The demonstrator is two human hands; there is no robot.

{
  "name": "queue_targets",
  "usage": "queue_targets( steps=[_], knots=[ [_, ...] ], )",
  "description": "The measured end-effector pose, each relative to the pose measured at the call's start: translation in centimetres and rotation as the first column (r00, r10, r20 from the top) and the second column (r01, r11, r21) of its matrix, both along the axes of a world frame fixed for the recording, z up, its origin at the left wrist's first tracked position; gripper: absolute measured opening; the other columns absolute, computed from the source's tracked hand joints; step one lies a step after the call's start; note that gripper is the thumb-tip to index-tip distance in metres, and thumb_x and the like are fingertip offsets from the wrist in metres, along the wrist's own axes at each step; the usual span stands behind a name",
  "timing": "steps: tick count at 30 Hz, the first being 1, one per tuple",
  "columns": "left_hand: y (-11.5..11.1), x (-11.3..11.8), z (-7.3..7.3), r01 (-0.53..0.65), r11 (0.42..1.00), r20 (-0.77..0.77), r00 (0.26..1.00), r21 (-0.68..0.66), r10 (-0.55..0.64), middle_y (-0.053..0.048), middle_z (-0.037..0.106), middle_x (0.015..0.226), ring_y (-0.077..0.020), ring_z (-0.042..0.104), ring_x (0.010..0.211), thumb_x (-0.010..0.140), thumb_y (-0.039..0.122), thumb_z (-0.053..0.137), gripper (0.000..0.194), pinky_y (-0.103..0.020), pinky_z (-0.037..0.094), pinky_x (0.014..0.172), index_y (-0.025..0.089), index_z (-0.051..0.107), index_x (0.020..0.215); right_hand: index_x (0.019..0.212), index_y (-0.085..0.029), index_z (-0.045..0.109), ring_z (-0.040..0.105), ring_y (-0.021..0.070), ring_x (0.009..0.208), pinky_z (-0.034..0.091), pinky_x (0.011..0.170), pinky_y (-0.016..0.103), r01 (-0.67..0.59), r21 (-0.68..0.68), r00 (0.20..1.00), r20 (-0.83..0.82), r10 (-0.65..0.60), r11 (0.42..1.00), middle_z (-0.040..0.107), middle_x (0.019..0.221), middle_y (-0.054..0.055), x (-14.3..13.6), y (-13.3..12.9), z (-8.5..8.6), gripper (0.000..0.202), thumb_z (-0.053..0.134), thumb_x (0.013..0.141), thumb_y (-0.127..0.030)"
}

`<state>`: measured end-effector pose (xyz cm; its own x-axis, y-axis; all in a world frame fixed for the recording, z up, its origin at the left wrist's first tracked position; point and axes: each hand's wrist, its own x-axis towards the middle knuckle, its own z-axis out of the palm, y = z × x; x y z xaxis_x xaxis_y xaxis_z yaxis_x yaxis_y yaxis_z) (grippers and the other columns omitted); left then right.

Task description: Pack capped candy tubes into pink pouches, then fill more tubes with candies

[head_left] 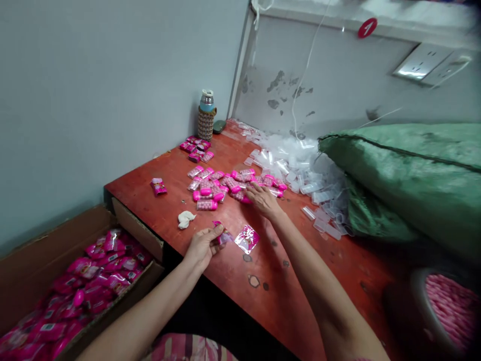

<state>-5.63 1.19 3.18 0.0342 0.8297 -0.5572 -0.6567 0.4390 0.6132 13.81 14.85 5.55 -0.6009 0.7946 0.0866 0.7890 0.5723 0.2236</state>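
Over the table's near edge, my left hand (203,246) pinches a pink printed plastic wrapper (224,235) between thumb and fingers. A second wrapper, flat and shiny (247,239), lies on the red tabletop just right of it. My right hand (263,200) reaches to the right side of a pile of small clear bottles with pink caps (216,189), filled with pink beads. Its fingers are stretched out at the bottles; whether they touch one is hard to see. A crumpled white wad (185,219) sits left of the wrappers.
Left, a cardboard box (137,230) holds many pink packets. Several more packets (195,146) lie near a flask in a woven holder (205,123). Clear plastic pieces (300,165) spread beside a green sack (406,175). At right stands a container of pink pieces (451,306).
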Motion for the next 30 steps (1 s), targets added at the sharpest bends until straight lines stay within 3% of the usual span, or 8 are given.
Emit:
queue_targets(
  steps=[4,8,13,18,21,23,26,30],
  knots=[
    [0.6,-0.1,-0.1,-0.097,0.995,0.112,0.989,-0.032,0.1,-0.004,0.063,0.062,-0.0117,0.06,0.053,0.068,0.017,0.067,0.012,-0.021,0.051,0.047,0.01,0.058,0.071,0.103,-0.014,0.053,0.053,0.0223,0.09,0.033,0.076,0.031,0.265,0.034,0.963,-0.068,-0.262,0.964,0.062,0.09,0.012,0.1,-5.0,-0.2,0.03,0.03,0.089,-0.026],
    [0.5,0.2,-0.1,-0.094,0.995,0.156,0.983,-0.045,0.1,-0.006,0.064,0.065,-0.014,0.062,0.056,0.071,0.013,0.063,0.007,-0.024,0.053,0.05,0.01,0.057,0.074,0.102,-0.019,0.05,0.053,0.0227,0.085,0.034,0.062,0.028,0.558,-0.053,0.822,-0.095,-0.561,0.828,0.058,0.09,0.009,1.3,-9.7,-1.4,0.037,0.033,0.085,-0.048],
    [0.5,1.2,0.1,-0.074,0.996,0.163,0.983,-0.05,0.081,-0.007,0.065,0.069,-0.0156,0.064,0.06,0.073,0.008,0.059,0.007,-0.025,0.054,0.053,0.009,0.059,0.079,0.108,-0.021,0.048,0.053,0.0215,0.089,0.034,0.061,0.026,0.542,-0.222,0.787,-0.204,-0.583,0.81,0.055,0.1,0.01,3.7,-12.0,-1.9,0.041,0.032,0.084,-0.051],
    [0.5,2.4,0.5,-0.155,0.985,0.16,0.973,-0.071,0.164,-0.004,0.063,0.061,-0.0134,0.062,0.052,0.071,0.009,0.062,0.006,-0.026,0.054,0.051,0.01,0.058,0.074,0.083,-0.016,0.056,0.056,0.0213,0.075,0.033,0.056,0.025,0.552,-0.359,0.683,-0.323,-0.655,0.753,0.06,0.083,0.01,4.7,-12.4,-1.7,0.032,0.046,0.078,-0.046],
    [0.4,3.0,0.6,-0.191,0.977,0.183,0.961,-0.092,0.206,-0.003,0.062,0.059,-0.0126,0.061,0.051,0.07,0.01,0.063,0.007,-0.026,0.054,0.051,0.011,0.057,0.073,0.077,-0.017,0.053,0.056,0.0183,0.061,0.035,0.05,0.024,0.472,-0.498,0.481,-0.546,-0.686,0.728,0.059,0.067,0.006,3.3,-14.0,-1.7,0.03,0.047,0.077,-0.046],
    [0.4,3.3,0.5,-0.2,0.975,0.205,0.955,-0.096,0.216,-0.003,0.063,0.061,-0.0124,0.061,0.052,0.071,0.01,0.063,0.007,-0.027,0.054,0.053,0.012,0.057,0.073,0.082,-0.018,0.05,0.054,0.0154,0.052,0.037,0.045,0.023,0.264,-0.622,0.259,-0.691,-0.675,0.737,0.058,0.063,0.002,1.5,-15.8,-1.6,0.031,0.043,0.079,-0.048],
    [0.4,3.8,0.3,-0.187,0.977,0.215,0.955,-0.105,0.206,-0.003,0.062,0.061,-0.0133,0.061,0.053,0.072,0.011,0.061,0.005,-0.027,0.054,0.052,0.012,0.057,0.075,0.091,-0.019,0.046,0.053,0.012,0.044,0.041,0.04,0.022,-0.077,-0.69,-0.02,-0.72,-0.694,0.719,0.056,0.061,-0.002,-1.7,-18.8,-1.1,0.03,0.043,0.08,-0.047],
    [0.3,4.5,0.4,-0.161,0.982,0.227,0.957,-0.094,0.178,-0.003,0.061,0.059,-0.013,0.06,0.051,0.073,0.01,0.06,0.004,-0.025,0.053,0.05,0.011,0.056,0.073,0.093,-0.019,0.047,0.054,0.0104,0.046,0.046,0.042,0.021,-0.137,-0.659,-0.183,-0.717,-0.673,0.739,0.055,0.059,-0.004,-4.6,-20.7,-1.1,0.026,0.047,0.08,-0.041]
  ],
)
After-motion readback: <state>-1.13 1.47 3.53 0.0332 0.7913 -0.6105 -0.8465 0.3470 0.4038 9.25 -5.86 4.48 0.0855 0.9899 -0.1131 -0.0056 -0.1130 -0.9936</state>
